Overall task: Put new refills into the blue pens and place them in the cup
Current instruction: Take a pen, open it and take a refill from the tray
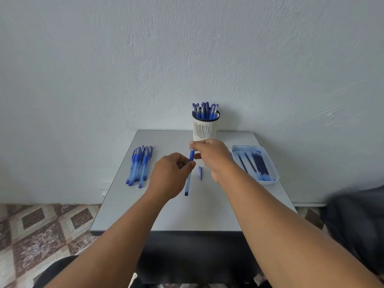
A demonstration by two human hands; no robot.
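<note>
**Both hands on one pen, mid-assembly**

Nearest us, our two forearms reach out over the table (207, 213) toward a single pen (189, 173). Our left hand (169, 175) curls round the pen's pale barrel, fingers closed on it, with the barrel's lower end poking out below the fist. Our right hand (209, 155) pinches the darker blue upper section between thumb and fingertips, narrow and tight. We judge we are seating or screwing the front part over a fresh refill, though the joint itself is hidden by our fingers.

Just below the right hand's fingers, the loose cap (200, 173) lies on the table. Directly beyond the right knuckles stands the cup (205, 129), already holding several finished pens. Out past the left hand lies the bundle of pens (139, 165) waiting their turn; out past the right wrist sits the tray (272, 163) with the refills (260, 165).

Risks, as we judge them: twisting askew could cross the thread or bend the refill's tip. Our right knuckles are close to the cup, so a jerk forward could tip it. The cap could roll if our wrist brushes it.
</note>
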